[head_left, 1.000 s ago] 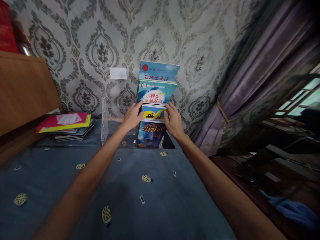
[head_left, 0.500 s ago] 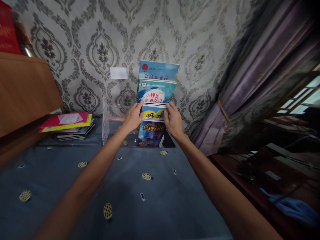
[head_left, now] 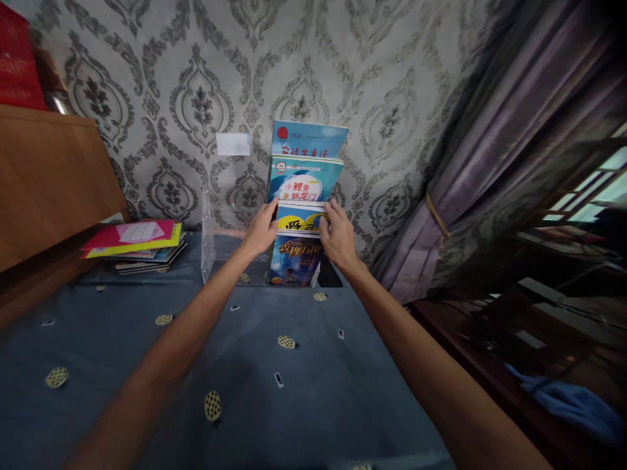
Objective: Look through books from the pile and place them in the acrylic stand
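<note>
A clear tiered book rack (head_left: 206, 243) stands against the wall, its right side filled with upright books in stepped rows. My left hand (head_left: 261, 230) grips the left edge of a blue and yellow book (head_left: 301, 217), thumb near its top corner. On the opposite edge, my right hand (head_left: 337, 234) holds the same book with bent fingers. Directly in front stands a dark blue book (head_left: 295, 260) with gold lettering. Behind rise a teal book (head_left: 304, 179) with a white oval and, at the back, a light blue book (head_left: 311, 138). The lower parts of the rear books are hidden.
A stack of books and papers (head_left: 147, 245), pink and yellow on top, lies left of the rack. Right of the books is a flat black object (head_left: 330, 274). A wooden cabinet (head_left: 49, 183) borders the left, a purple curtain (head_left: 470, 143) the right. A patterned blue cloth (head_left: 245, 378) covers the table.
The view has shifted very slightly. Both hands stay on the sides of the blue and yellow book, and the books keep their places in the rack.
</note>
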### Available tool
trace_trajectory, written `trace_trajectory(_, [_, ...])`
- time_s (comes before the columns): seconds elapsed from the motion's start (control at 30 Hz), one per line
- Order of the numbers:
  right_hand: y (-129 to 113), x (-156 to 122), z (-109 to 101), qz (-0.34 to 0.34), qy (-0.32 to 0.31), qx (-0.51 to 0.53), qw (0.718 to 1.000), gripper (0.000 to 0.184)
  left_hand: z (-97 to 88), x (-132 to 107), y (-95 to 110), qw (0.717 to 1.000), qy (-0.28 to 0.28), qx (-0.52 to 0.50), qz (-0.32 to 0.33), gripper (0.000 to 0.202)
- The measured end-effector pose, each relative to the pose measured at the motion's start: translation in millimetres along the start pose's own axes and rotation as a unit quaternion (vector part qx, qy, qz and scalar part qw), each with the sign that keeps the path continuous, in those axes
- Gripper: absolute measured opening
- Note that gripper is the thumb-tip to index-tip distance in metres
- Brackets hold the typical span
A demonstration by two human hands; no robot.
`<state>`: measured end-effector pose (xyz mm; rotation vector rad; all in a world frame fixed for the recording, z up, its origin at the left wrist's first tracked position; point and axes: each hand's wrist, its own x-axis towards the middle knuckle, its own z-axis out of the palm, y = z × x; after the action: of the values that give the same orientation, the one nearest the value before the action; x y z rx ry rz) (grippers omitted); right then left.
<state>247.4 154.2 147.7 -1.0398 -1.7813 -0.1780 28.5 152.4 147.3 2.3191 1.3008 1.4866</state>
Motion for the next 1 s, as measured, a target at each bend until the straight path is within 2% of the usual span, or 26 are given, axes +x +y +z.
trace_trajectory(0.13, [0, 1, 1, -0.001, -0.003, 0.003, 1.000, 0.055, -0.1, -1, 2, 1.000, 0.008, 0.016, 0.005, 0.072])
trace_trajectory(0.5, [-7, -5, -3, -0.007, -0.004, 0.009, 1.000, 0.052, -1.8, 2, -1, 1.000, -0.011, -0.011, -0.010, 0.072])
trace_trajectory(0.73, [-9, -4, -5, -0.006, -0.007, -0.034, 0.999, 0.048, -9.6, -8, 10, 0.998, 0.005, 0.056, -0.002, 0.068])
trace_trajectory(0.83, [-24, -1, -2, -0.023, -0.014, -0.081, 0.996, 0.044, -12.3, -8, 12, 0.998, 0.006, 0.067, -0.004, 0.067])
trace_trajectory(1.0, [-69, -1, 5, -0.051, -0.063, -0.165, 0.983, 0.046, -12.3, -3, 5, 0.999, 0.008, 0.045, 0.012, 0.068])
